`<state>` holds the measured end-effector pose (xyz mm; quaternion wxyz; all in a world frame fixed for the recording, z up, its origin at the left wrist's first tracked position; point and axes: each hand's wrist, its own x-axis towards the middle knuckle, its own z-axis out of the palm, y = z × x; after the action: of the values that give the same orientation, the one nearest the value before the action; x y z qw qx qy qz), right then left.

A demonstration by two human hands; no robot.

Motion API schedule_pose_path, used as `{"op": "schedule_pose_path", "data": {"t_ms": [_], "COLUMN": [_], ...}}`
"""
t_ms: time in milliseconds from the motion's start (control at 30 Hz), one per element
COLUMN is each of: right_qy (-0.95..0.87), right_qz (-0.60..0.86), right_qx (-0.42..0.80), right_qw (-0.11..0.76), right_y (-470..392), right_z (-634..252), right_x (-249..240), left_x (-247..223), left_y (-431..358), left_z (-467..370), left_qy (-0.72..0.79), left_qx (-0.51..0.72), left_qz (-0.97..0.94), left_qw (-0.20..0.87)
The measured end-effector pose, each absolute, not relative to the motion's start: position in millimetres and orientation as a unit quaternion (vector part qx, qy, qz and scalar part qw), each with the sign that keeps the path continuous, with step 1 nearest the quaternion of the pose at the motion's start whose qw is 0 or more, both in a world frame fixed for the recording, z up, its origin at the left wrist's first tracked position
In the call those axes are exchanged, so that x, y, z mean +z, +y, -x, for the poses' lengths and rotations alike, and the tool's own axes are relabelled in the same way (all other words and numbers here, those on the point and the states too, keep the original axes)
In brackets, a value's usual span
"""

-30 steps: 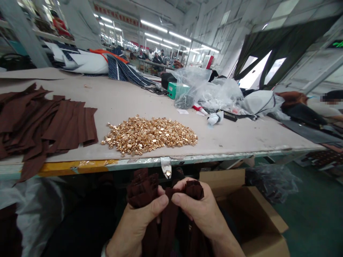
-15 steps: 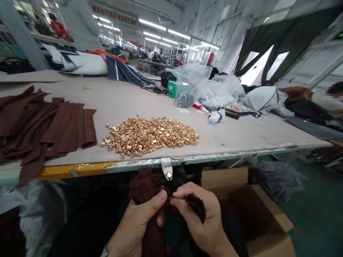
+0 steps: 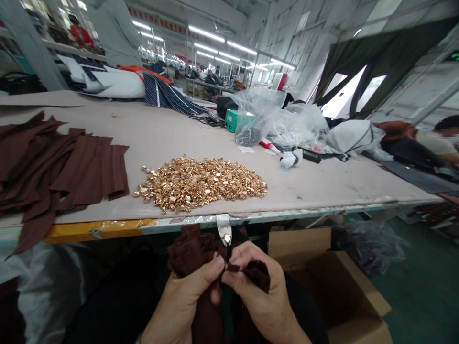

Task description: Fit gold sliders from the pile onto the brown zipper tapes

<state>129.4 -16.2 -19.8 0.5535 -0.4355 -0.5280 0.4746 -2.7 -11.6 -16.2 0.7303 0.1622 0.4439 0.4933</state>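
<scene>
Below the table edge, my left hand (image 3: 188, 294) is closed round a bundle of dark brown fabric strips (image 3: 191, 251), whose upper ends fan out above the thumb. Close beside it, my right hand (image 3: 267, 296) is closed, thumb and index finger pinching the end of a brown strip (image 3: 234, 268). More brown fabric (image 3: 258, 273) is bunched inside its curled fingers. The fingertips of both hands nearly meet. Just above them, a pale tab (image 3: 224, 224) hangs from the table edge with a shiny gold piece at its tip. A heap of small gold metal pieces (image 3: 201, 185) lies beyond on the table.
Many brown strips (image 3: 71, 172) lie on the table's left, some over its edge. Plastic bags (image 3: 283, 119), a green box (image 3: 232, 120) and striped fabric (image 3: 165, 98) are at the back. An open cardboard box (image 3: 337, 286) stands below right. A person in grey (image 3: 113, 31) is behind the table.
My right hand has shifted slightly left, closer to my left hand. The end of a brown strip now shows between its thumb and index finger. The left hand keeps its bundle.
</scene>
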Motion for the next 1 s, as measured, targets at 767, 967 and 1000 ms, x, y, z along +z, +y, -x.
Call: {"op": "schedule_pose_path", "data": {"t_ms": [767, 967, 1000], "right_qy": [-0.245, -0.239, -0.24], "right_qz": [0.366, 0.346, 0.339], "right_qx": [0.754, 0.77, 0.772], "right_qw": [0.487, 0.481, 0.48], "right_y": [6.4, 7.2, 7.4], "right_z": [-126.9, -124.8, -124.1], "right_x": [-21.8, -20.8, -19.9], "left_x": [-12.6, -16.1, -16.5], "left_y": [7.2, 9.0, 9.7], "left_z": [0.8, 0.2, -0.1], "left_qy": [0.463, 0.467, 0.462], "left_qx": [0.485, 0.484, 0.482], "left_qz": [-0.185, -0.191, -0.195], "left_qw": [0.718, 0.715, 0.718]}}
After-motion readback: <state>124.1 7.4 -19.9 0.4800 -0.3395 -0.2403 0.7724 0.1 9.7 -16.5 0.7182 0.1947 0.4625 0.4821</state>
